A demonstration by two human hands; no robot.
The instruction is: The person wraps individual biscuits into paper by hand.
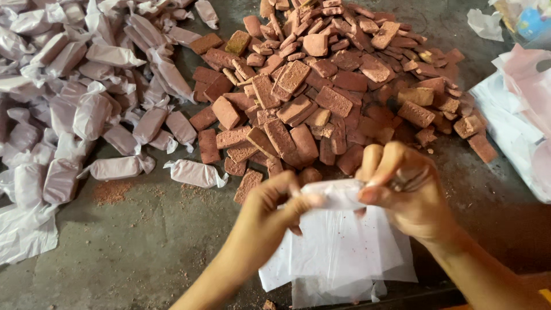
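My left hand (274, 202) and my right hand (402, 186) hold the two ends of a bar wrapped in thin white paper (336, 194), pinching and twisting the wrapper at each end. They hover over a stack of white wrapping sheets (344, 252) on the grey floor. Just beyond my hands lies a big heap of bare reddish-brown bars (321, 86). To the left lies a pile of wrapped bars with twisted ends (80, 97).
One wrapped bar (195, 172) lies apart near the heap. Reddish crumbs (112, 192) dot the concrete floor. White and pink plastic sheets (516, 115) lie at the right edge, and a loose white sheet (23, 229) at the lower left.
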